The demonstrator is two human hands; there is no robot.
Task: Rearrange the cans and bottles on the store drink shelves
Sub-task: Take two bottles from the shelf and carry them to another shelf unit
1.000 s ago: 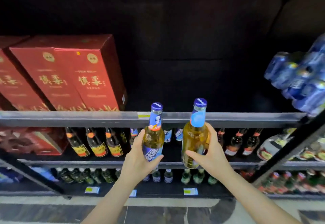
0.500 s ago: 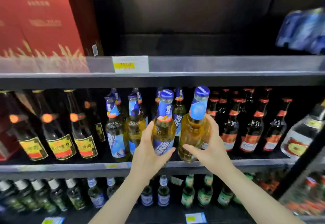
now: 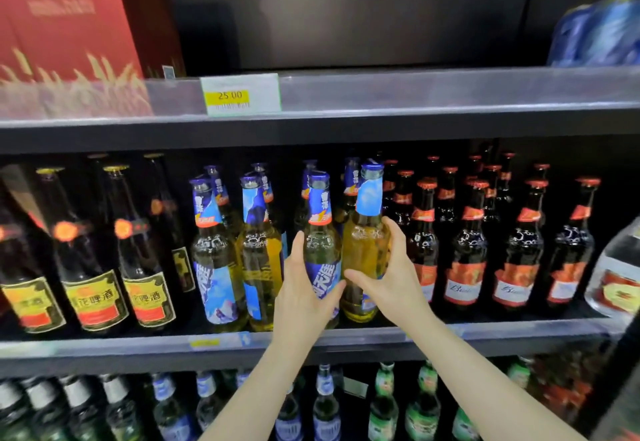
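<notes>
Both bare forearms rise from the lower edge of the view and converge on the middle shelf (image 3: 346,340). The left hand (image 3: 306,288) is wrapped around the lower body of a blue-labelled clear bottle (image 3: 322,243), thumb on the label front and fingers curled behind it. The right hand (image 3: 393,278) clasps a second clear bottle of golden drink (image 3: 367,239) standing just beside the first, with the thumb across its front and the fingers around its right flank. Both bottles are upright at the front edge of the middle shelf; whether their bases rest on it cannot be told. To the left of the held pair stand matching blue-labelled bottles (image 3: 214,260), then dark bottles with yellow labels (image 3: 97,267); to the right stand dark bottles with red labels (image 3: 465,250). Above the middle shelf, the upper rail carries a price tag (image 3: 240,94), with a red carton (image 3: 62,25) behind it at left.
</notes>
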